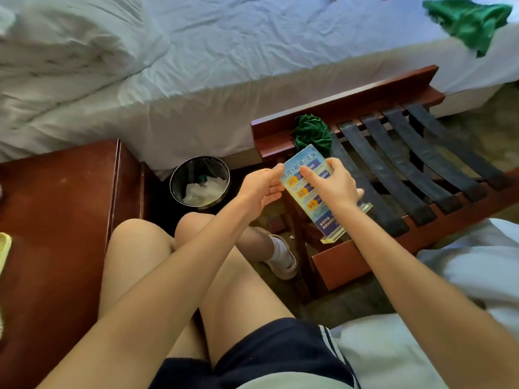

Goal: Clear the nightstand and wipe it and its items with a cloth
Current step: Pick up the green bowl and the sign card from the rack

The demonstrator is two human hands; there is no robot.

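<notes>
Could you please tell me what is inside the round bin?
Crumpled white paper lies in the bin, with a small teal scrap behind it; whatever is underneath is covered.

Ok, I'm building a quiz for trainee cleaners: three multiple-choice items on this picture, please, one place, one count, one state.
1. The bin stands: A on the bed; B on the floor; C on the rack.
2. Green cloths in view: A one; B two; C four.
3. The sign is: A in the bin; B on the nightstand; C in hand.
B: the bin sits on the floor by the nightstand. B: one cloth on the rack, another on the bed. C: the right hand grips the sign, the left hand holds its edge.
</notes>
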